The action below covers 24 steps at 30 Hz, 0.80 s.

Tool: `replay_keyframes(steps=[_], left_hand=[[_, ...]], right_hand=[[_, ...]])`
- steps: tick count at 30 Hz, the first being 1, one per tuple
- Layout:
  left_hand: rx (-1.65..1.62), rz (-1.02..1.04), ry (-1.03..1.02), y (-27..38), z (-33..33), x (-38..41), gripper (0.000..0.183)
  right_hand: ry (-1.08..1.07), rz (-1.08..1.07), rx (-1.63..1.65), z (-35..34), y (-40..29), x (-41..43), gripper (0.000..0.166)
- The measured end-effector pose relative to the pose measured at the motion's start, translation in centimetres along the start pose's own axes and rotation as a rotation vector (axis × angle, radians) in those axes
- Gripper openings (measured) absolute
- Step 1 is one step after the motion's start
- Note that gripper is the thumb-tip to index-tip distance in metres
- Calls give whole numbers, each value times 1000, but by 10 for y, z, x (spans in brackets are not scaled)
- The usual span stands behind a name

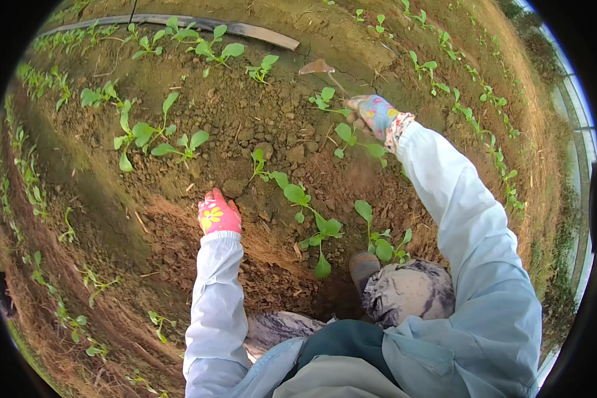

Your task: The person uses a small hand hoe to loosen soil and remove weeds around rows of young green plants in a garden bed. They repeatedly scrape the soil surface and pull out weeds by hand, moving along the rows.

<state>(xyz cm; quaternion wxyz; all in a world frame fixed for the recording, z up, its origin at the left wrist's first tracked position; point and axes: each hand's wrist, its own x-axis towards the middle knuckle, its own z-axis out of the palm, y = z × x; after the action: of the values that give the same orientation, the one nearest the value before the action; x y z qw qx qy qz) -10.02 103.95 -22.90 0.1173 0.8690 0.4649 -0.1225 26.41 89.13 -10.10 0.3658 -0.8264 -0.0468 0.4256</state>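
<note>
My left hand (219,211), in a pink glove with a yellow flower print, rests against the soil beside small clods; its fingertips are partly hidden, so I cannot tell whether it grips anything. Up at the right, my right hand (373,115) wears a patterned blue glove and is closed around the handle of a small hand hoe (317,66). The hoe's metal blade is above the soil, past a seedling (323,98). Between my hands a row of leafy green seedlings (297,194) runs down towards my boot (364,267).
A dark strip or flat hose (214,25) lies across the bed at the top. More seedlings (144,133) grow at the left, and further rows (470,117) curve along the right. Dry straw (530,149) lies near the right edge. My bent knee (418,293) is close to a seedling (382,248).
</note>
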Motion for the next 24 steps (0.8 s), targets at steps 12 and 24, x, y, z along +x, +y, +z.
replay_keyframes(steps=[12,24], left_hand=[[-361,-161,-127,-8,13,12,65],[-83,-80,-191,-5,0,15,73]], right_hand=[[-113,63,2,20,44,128,35],[-52,-78,-133,10,43,79,41]])
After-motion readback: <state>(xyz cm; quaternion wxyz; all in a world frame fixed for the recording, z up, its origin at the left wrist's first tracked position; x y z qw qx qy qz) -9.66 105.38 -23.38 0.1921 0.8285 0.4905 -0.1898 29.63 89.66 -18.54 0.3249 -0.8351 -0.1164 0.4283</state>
